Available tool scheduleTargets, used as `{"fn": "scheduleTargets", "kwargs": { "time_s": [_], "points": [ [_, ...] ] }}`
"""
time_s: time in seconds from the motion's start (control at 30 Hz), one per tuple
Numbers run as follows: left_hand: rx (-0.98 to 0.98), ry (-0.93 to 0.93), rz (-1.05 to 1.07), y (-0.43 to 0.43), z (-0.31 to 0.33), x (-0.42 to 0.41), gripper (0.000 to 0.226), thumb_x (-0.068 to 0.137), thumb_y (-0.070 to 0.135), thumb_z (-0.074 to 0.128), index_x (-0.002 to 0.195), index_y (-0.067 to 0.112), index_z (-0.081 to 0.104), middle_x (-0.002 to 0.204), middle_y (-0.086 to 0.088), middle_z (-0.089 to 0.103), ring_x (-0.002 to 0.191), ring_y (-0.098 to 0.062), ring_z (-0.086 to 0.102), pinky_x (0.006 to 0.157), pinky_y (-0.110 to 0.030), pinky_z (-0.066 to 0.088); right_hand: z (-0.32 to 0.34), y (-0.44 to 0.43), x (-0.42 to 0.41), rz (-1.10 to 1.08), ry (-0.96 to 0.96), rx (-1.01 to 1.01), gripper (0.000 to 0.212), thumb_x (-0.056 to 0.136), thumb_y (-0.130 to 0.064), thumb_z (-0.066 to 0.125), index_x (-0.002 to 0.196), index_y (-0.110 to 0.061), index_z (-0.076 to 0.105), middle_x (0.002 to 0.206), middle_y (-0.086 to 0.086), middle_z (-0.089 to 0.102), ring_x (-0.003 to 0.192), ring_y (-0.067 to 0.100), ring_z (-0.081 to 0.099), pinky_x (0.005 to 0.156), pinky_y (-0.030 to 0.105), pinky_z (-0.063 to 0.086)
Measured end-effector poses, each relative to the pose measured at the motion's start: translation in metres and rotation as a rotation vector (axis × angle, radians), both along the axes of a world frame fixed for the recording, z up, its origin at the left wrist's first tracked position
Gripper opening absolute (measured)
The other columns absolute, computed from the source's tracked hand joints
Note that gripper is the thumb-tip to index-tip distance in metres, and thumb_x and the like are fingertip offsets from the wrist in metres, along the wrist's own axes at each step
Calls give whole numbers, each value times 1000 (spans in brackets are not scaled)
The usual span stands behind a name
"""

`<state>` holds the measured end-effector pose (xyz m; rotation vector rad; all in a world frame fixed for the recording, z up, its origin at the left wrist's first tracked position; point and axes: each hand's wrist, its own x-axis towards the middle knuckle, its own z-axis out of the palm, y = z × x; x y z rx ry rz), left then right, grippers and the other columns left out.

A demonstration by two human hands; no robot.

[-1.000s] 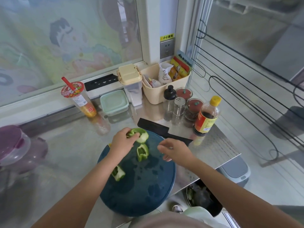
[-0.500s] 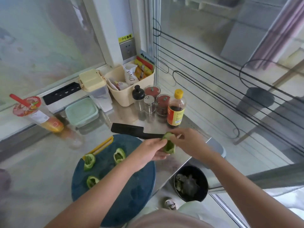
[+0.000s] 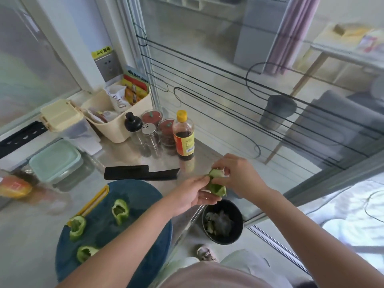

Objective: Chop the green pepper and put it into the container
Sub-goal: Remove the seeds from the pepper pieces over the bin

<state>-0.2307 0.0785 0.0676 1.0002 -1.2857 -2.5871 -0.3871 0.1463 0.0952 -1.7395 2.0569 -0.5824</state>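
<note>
Fingers [image 3: 220, 163] of the right hand [image 3: 239, 175] curl over the top of a green pepper piece [image 3: 217, 186] and pinch it. The left hand [image 3: 190, 194] holds the same piece from below and from the side, with its thumb tip against the upper edge. From my seat I read both hands as gripping it, a little right of the frame's centre. The piece is held at the right edge of the steel surface [image 3: 31, 225]. Just below it in the frame a black bin [image 3: 240, 227] stands on the floor with dark scraps inside. Left of the hands a black knife [image 3: 141, 173] lies flat on the surface, apart from both hands. In the lower left I see a round blue cutting board [image 3: 135, 196] carrying three more pepper pieces [image 3: 120, 210], hollow sides showing, well apart from one another. Toward the left edge sits the mint-green container [image 3: 55, 161] with its lid on, and a cream-lidded box [image 3: 59, 116] stands just behind it. Above the knife in the frame stand a soy sauce bottle [image 3: 184, 136] and a few small jars [image 3: 150, 132] close together.
</note>
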Motion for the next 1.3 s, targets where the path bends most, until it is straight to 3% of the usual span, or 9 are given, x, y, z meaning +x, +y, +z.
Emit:
{"fn": "scheduleTargets", "kwargs": {
  "time_s": [0.17, 0.3, 0.4, 0.5, 0.77, 0.9, 1.0, 1.17, 1.3],
  "points": [
    [14, -38, -40, 7, -1, -8, 31, 102, 20, 31, 103, 6, 58, 93, -15, 68, 84, -26, 65, 82, -36, 54, -19, 5, -7, 46, 150, -85, 14, 81, -16, 66, 92, -11, 73, 75, 4, 62, 61, 15, 54, 57, 18, 41],
    [57, -19, 46, 12, -3, -15, 26, 102, 14, 33, 101, 3, 57, 93, -16, 64, 83, -23, 66, 79, -34, 56, -22, 7, 1, 79, 339, -248, 4, 65, -13, 70, 61, -12, 70, 60, -1, 58, 43, 11, 54, 40, 15, 39],
    [72, 0, 118, 16, -6, -19, 25, 101, 12, 34, 98, 1, 56, 90, -17, 62, 84, -25, 64, 79, -34, 57, -26, 5, 5, 99, 484, -168, 28, 51, -10, 88, 52, -15, 61, 56, -2, 51, 36, 10, 47, 32, 14, 30],
    [36, -27, 122, 19, -9, -19, 27, 101, 13, 36, 91, 4, 59, 84, -14, 63, 79, -23, 64, 80, -34, 56, -36, 1, 8, 116, 533, -81, 39, 31, -3, 87, 47, -14, 53, 50, -1, 45, 34, 10, 36, 31, 11, 25],
    [31, -66, 163, 21, -16, -13, 26, 100, 11, 38, 88, 4, 61, 76, -11, 64, 70, -19, 64, 81, -37, 55, -67, 0, 6, 103, 435, -106, 19, 56, 2, 64, 55, -15, 56, 56, 0, 51, 40, 12, 39, 37, 16, 26],
    [116, -34, 217, 20, -15, -15, 26, 100, 9, 37, 88, 4, 60, 82, -15, 62, 76, -24, 62, 79, -38, 54, -66, 3, 7, 1, 217, -261, 13, 66, 3, 68, 65, -10, 69, 58, 2, 55, 44, 18, 52, 37, 21, 42],
    [188, 12, 229, 18, -14, -17, 22, 99, 9, 39, 95, 7, 60, 81, -11, 63, 79, -24, 61, 86, -41, 51, -56, 10, 9, -146, -14, -339, 14, 77, 0, 69, 80, -11, 77, 66, 3, 63, 53, 14, 58, 51, 18, 46],
    [169, 47, 156, 16, -14, -17, 23, 99, 8, 38, 109, 8, 59, 88, -11, 64, 85, -24, 63, 87, -39, 52, -42, 19, 12, -393, -366, -202, 20, 82, 0, 67, 84, -17, 78, 75, -14, 68, 74, -2, 63, 66, 7, 47],
    [217, 80, 147, 12, -16, -16, 27, 98, 10, 39, 118, 2, 56, 106, -21, 60, 88, -27, 63, 84, -39, 56, -36, 20, 7, -554, -707, -101, 13, 83, -2, 68, 87, -12, 75, 79, 0, 74, 73, 12, 71, 68, 17, 56]
  ]
}}
